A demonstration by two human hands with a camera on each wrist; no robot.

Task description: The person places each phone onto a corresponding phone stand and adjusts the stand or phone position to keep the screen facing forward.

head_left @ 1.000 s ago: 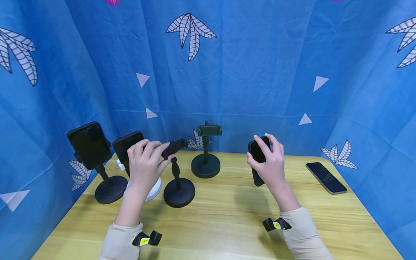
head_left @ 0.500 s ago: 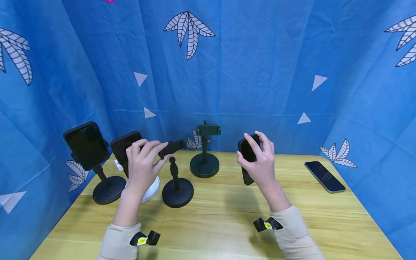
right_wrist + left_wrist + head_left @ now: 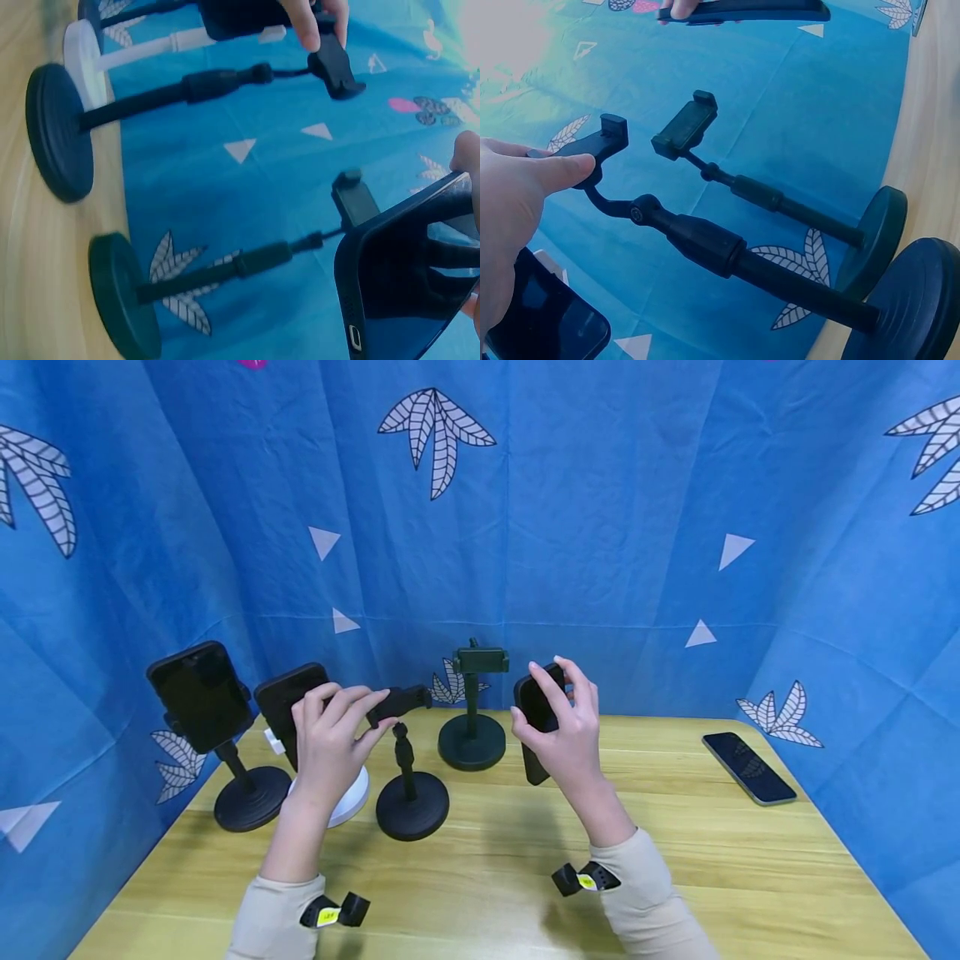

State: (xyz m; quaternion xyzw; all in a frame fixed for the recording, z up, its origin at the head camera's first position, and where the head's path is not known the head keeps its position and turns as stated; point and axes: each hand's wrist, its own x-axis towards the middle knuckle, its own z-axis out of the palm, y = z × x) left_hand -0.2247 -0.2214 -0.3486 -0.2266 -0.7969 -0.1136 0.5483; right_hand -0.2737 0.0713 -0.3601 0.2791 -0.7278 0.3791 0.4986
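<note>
Head view: the person's left hand (image 3: 330, 739) pinches the clamp (image 3: 401, 702) of a black stand (image 3: 412, 806) between thumb and fingers, while the stand's base rests on the table (image 3: 465, 877). The right hand (image 3: 566, 735) grasps the held phone (image 3: 534, 706) by its edges, tilted and raised above the table, to the right of the green stand (image 3: 471, 702) and apart from it. On the left, a white stand (image 3: 351, 802) bears the middle phone (image 3: 281, 702), partly hidden by the left hand, and the far-left stand (image 3: 251, 797) bears the left phone (image 3: 201, 697). A flat phone (image 3: 750, 768) lies on the table at the right, and blue cloth (image 3: 600, 527) hangs behind. Left wrist view: the thumb lies against the black clamp, with the green stand beyond; the held phone appears edge-on at the top, fingers at one end. Right wrist view: the held phone occupies the lower right corner, its dark screen mirroring fingers, and most of the grasping hand is out of frame. The left hand's fingers grip the black clamp at the top.
</note>
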